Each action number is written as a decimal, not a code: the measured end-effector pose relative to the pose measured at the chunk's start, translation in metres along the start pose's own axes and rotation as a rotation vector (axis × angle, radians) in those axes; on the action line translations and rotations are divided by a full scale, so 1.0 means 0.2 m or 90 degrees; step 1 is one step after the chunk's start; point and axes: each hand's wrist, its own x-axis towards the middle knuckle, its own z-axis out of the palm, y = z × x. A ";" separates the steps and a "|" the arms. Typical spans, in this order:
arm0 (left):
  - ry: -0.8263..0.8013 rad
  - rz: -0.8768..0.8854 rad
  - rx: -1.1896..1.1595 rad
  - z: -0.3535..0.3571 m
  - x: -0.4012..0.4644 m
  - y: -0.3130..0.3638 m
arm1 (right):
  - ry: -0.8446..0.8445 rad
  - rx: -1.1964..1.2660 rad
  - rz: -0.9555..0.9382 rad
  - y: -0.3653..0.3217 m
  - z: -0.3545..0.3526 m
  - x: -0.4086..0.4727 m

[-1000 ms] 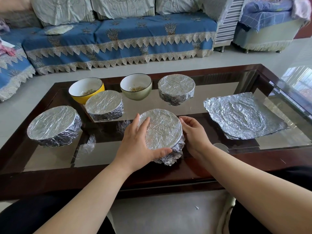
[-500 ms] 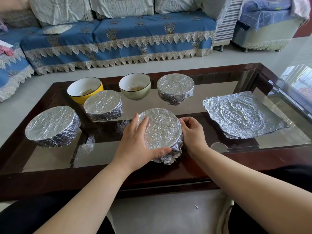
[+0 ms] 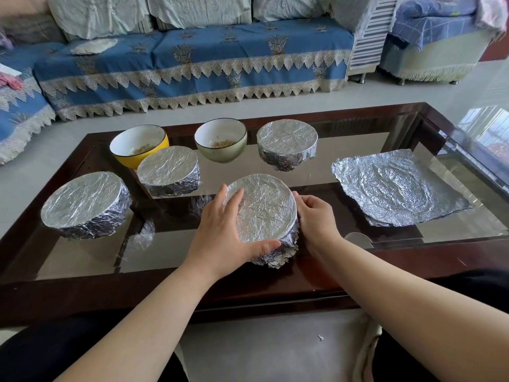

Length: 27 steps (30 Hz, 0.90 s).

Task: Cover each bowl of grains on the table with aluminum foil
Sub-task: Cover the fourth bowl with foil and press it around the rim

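Note:
A foil-wrapped bowl [image 3: 265, 209] stands near the front edge of the glass table [image 3: 344, 175]. My left hand [image 3: 223, 230] cups its left side, thumb pressed on the foil at the front. My right hand [image 3: 316, 219] presses the foil on its right side. Three other foil-covered bowls stand behind: one at the left [image 3: 85, 205], one at the middle [image 3: 169, 170], one at the back right [image 3: 286, 144]. A yellow bowl [image 3: 139, 144] and a pale green bowl [image 3: 220, 140] are uncovered, with grains inside. Loose foil sheets [image 3: 396, 188] lie flat at the right.
The table has a dark wooden frame [image 3: 248, 293] close to my knees. A blue-covered sofa [image 3: 192, 59] runs behind the table, and an armchair [image 3: 435, 40] stands at the back right. Pale tiled floor surrounds the table.
Both hands stay on the near foil-wrapped bowl; my fingers have shifted slightly along its sides. Nothing else on the table has moved.

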 end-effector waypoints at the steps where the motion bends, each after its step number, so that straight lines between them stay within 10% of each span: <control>1: 0.002 0.000 0.001 0.00 0.00 0.00 | 0.007 -0.039 -0.029 0.00 0.00 -0.01; 27: 0.010 0.002 0.010 0.03 0.00 -0.01 | -0.118 -0.079 0.013 -0.07 -0.01 -0.04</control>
